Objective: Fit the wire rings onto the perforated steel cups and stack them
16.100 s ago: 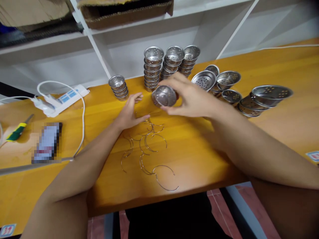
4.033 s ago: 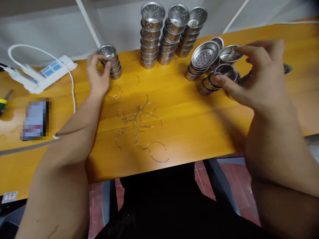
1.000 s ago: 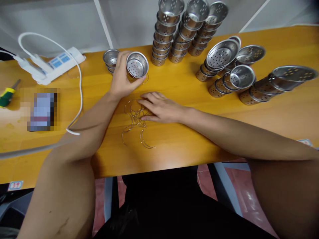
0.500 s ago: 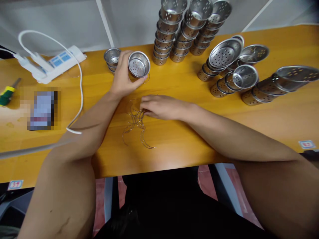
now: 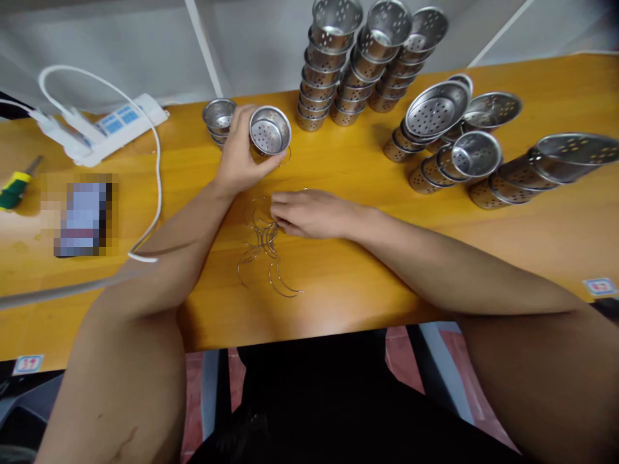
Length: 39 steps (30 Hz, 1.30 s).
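The left hand grasps a cup above the table, just beside the small stack, while the right hand pinches at the wires in front of the cup.

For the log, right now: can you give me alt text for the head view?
The left hand holds a perforated steel cup above an orange table, while the right hand rests on a tangle of wire rings. Stacks of similar cups stand behind; more lie tipped over to the right.

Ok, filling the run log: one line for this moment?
left hand: holds strainer cup | right hand: on wire clips | table
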{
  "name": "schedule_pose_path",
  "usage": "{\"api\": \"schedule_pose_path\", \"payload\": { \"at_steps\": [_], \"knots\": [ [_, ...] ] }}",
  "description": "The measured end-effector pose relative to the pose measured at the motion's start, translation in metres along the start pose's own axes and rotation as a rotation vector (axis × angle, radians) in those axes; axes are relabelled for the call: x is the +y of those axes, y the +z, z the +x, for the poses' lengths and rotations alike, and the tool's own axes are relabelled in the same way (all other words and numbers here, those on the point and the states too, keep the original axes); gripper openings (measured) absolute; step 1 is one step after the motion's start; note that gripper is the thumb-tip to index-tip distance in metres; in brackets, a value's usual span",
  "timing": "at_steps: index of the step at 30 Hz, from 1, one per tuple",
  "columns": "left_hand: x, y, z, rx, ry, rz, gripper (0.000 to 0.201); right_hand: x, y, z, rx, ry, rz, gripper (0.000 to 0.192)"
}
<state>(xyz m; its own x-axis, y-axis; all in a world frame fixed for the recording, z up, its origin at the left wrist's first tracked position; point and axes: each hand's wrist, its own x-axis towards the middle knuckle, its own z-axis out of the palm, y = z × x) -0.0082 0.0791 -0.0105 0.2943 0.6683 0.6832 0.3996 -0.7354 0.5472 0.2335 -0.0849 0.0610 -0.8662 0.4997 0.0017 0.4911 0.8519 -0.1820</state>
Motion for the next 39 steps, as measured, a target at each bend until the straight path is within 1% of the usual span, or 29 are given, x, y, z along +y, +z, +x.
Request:
{"api": "schedule_pose_path", "payload": {
  "at_steps": [2, 4, 8, 11, 15, 17, 20, 22, 24, 26, 27, 28, 29, 30, 32, 35, 37, 39],
  "knots": [
    [-0.005, 0.002, 0.000, 0.024, 0.012, 0.004, 0.088, -0.001, 0.000, 0.001, -0.013, -0.009, -0.018, 0.019],
    [-0.005, 0.002, 0.000, 0.028, 0.008, -0.001, 0.085, -0.005, 0.000, 0.004, -0.031, 0.000, -0.056, 0.024],
    [0.003, -0.002, 0.001, 0.004, -0.037, -0.008, 0.082, -0.017, -0.003, 0.009, -0.107, 0.081, -0.124, 0.031],
    [0.009, -0.005, 0.001, -0.007, -0.056, 0.003, 0.080, -0.022, -0.006, 0.010, -0.129, 0.113, -0.144, 0.036],
    [0.008, -0.006, 0.001, -0.028, -0.043, 0.015, 0.082, -0.019, -0.009, 0.006, -0.078, 0.141, -0.113, 0.028],
    [0.003, -0.005, 0.001, -0.034, -0.029, 0.014, 0.086, -0.014, -0.008, 0.003, -0.009, 0.128, -0.049, 0.022],
    [-0.003, -0.004, 0.000, -0.017, -0.004, 0.012, 0.095, 0.000, -0.005, 0.001, 0.131, 0.021, 0.119, 0.014],
    [-0.001, -0.006, -0.001, -0.015, 0.016, 0.031, 0.107, 0.010, -0.002, 0.000, 0.229, -0.049, 0.218, 0.017],
    [0.007, -0.010, -0.001, -0.040, 0.012, 0.082, 0.115, 0.020, -0.002, -0.001, 0.323, -0.088, 0.274, 0.024],
    [0.016, -0.015, -0.002, -0.073, -0.008, 0.139, 0.117, 0.027, -0.003, -0.002, 0.386, -0.117, 0.308, 0.026],
    [0.020, -0.016, -0.002, -0.088, -0.018, 0.160, 0.115, 0.029, -0.004, -0.002, 0.408, -0.132, 0.328, 0.021],
    [0.021, -0.017, -0.002, -0.099, -0.023, 0.175, 0.114, 0.030, -0.005, -0.002, 0.429, -0.148, 0.354, 0.017],
    [0.020, -0.016, -0.003, -0.107, -0.017, 0.185, 0.112, 0.031, -0.006, -0.002, 0.458, -0.161, 0.389, 0.016],
    [0.016, -0.015, -0.003, -0.108, -0.003, 0.189, 0.111, 0.032, -0.005, 0.000, 0.498, -0.168, 0.432, 0.020],
    [0.004, -0.010, -0.004, -0.084, 0.038, 0.171, 0.112, 0.035, -0.001, 0.003, 0.597, -0.146, 0.528, 0.030],
    [-0.014, -0.002, -0.006, -0.028, 0.081, 0.105, 0.118, 0.050, 0.010, 0.011, 0.729, -0.013, 0.634, 0.043],
    [-0.016, -0.001, -0.007, -0.025, 0.074, 0.101, 0.113, 0.068, 0.018, 0.016, 0.810, 0.103, 0.657, 0.049],
    [-0.011, -0.001, -0.008, -0.034, 0.065, 0.122, 0.103, 0.087, 0.024, 0.019, 0.877, 0.188, 0.663, 0.051]
  ]
}}
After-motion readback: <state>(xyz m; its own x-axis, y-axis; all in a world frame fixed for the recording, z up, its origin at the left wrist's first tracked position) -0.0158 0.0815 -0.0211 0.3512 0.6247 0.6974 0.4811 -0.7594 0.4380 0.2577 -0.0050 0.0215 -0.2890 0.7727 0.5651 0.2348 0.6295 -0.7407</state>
